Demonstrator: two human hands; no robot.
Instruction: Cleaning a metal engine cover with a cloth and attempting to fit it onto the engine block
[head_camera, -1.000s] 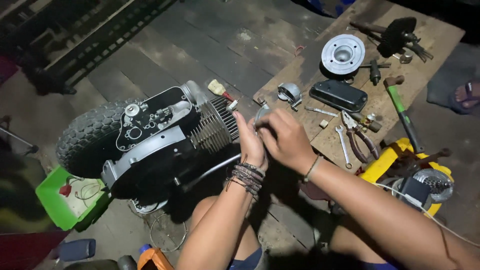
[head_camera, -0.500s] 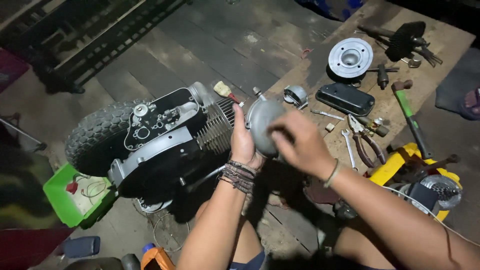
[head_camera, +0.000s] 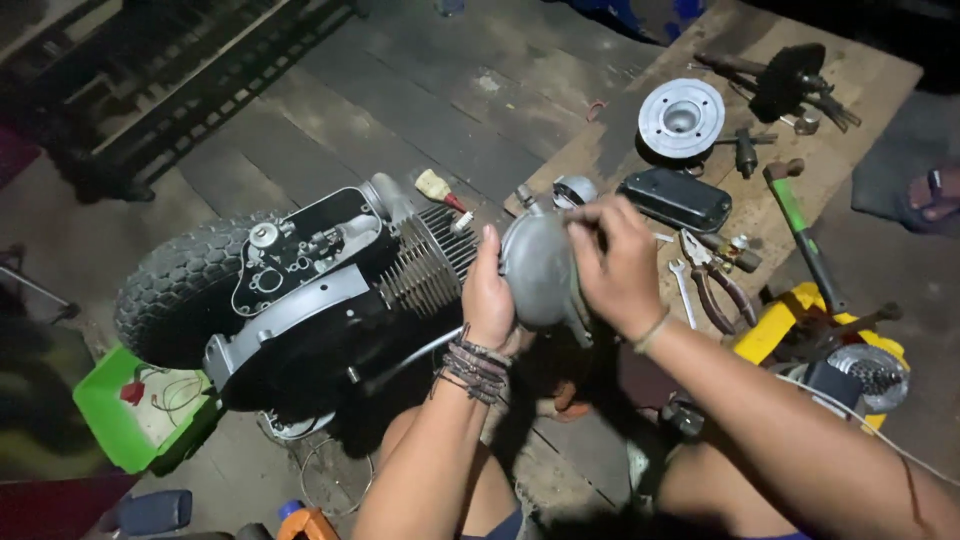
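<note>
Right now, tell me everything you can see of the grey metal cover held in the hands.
The grey metal cover is a rounded, dome-shaped casting, dull and slightly scuffed, held upright beside the finned cylinder of the engine, just off the fins. The left hand grips its left edge from below; the right hand pinches its upper right rim with the fingertips. A small stub sticks up at its top. Its inner face is hidden.

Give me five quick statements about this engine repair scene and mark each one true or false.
1. The left hand holds a grey metal cover. True.
2. The right hand rests on the pliers. False: it touches the top of the grey cover.
3. A round silver disc lies on the wooden board. True.
4. The tyre is on the wooden board. False: it sits left of the engine.
5. A green tray lies lower left. True.
</note>
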